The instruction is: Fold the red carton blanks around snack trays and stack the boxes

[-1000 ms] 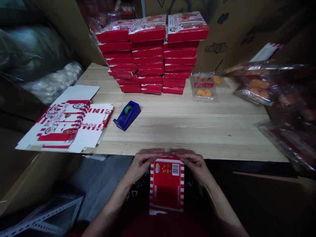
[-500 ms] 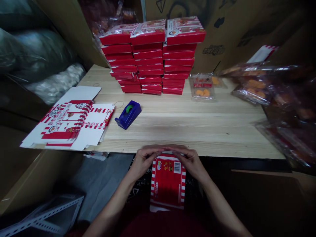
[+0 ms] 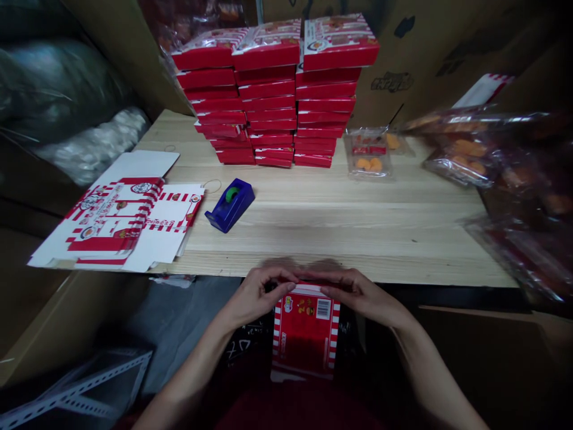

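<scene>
Red carton [image 3: 305, 337] is held between left hand [image 3: 259, 295] and right hand [image 3: 359, 294].

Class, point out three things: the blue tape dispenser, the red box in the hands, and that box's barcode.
Blue tape dispenser [image 3: 236, 209], head view: side of its body.
Red box [image 3: 305, 337], head view: middle of its printed panel.
Barcode [image 3: 323, 309], head view: centre of its bars.

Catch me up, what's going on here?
A person holds a red box at its far end with the left hand and right hand, just off the front edge of the table. More red boxes stand in three stacks at the back. Flat cartons lie at left beside a blue tape dispenser; clear packs are at right.
</scene>
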Motion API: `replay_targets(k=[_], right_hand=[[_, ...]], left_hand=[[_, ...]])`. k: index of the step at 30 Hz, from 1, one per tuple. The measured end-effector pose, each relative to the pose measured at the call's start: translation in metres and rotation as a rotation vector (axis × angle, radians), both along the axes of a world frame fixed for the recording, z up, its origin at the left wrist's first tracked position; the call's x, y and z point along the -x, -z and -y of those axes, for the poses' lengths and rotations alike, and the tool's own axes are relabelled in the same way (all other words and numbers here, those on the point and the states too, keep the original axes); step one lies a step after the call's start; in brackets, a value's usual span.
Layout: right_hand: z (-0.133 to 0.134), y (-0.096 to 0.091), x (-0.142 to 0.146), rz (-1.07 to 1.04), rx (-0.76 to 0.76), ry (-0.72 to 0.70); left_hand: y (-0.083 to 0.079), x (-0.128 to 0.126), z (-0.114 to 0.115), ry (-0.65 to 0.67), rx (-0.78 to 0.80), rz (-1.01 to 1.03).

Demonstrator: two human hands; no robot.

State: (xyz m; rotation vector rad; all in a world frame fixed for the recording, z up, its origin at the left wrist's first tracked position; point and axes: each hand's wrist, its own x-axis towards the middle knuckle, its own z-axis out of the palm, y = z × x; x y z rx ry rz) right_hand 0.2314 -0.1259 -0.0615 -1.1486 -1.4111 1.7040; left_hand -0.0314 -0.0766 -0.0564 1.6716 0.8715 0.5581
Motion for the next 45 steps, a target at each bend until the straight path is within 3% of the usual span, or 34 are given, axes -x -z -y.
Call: replay_targets(k=[5, 9, 12, 20, 32, 37, 39, 41, 45], right_hand=[[-0.005, 0.004, 0.003, 0.009, -0.007, -0.002], [-0.006, 0.006, 0.009, -0.021, 0.039, 0.084], [-0.006, 0.007, 0.011, 0.026, -0.016, 0.101], [0.002, -0.005, 0.012, 0.142, -0.201, 0.068], [0.024, -0.019, 0.01, 0.263, -0.314, 0.008], [0.04, -0.016, 0.014, 0.267, -0.321, -0.012], [0.045, -0.012, 0.016, 0.252, -0.303, 0.011], [0.05, -0.007, 0.018, 0.175, -0.222, 0.12], [0.053, -0.003, 0.021, 0.027, 0.03, 0.35]], left_hand=[[-0.005, 0.003, -0.015, 0.122, -0.065, -0.044], [-0.002, 0.0, -0.02, 0.082, 0.018, 0.004], [-0.001, -0.006, -0.019, 0.071, 0.007, 0.011], [-0.013, -0.004, -0.011, 0.131, -0.161, -0.023], [-0.03, 0.012, 0.001, 0.225, -0.226, -0.075], [-0.02, 0.021, 0.016, 0.28, -0.321, -0.151], [-0.011, 0.023, 0.022, 0.251, -0.395, -0.135], [-0.006, 0.023, 0.027, 0.211, -0.446, -0.096], [-0.011, 0.021, 0.032, 0.192, -0.479, -0.071]])
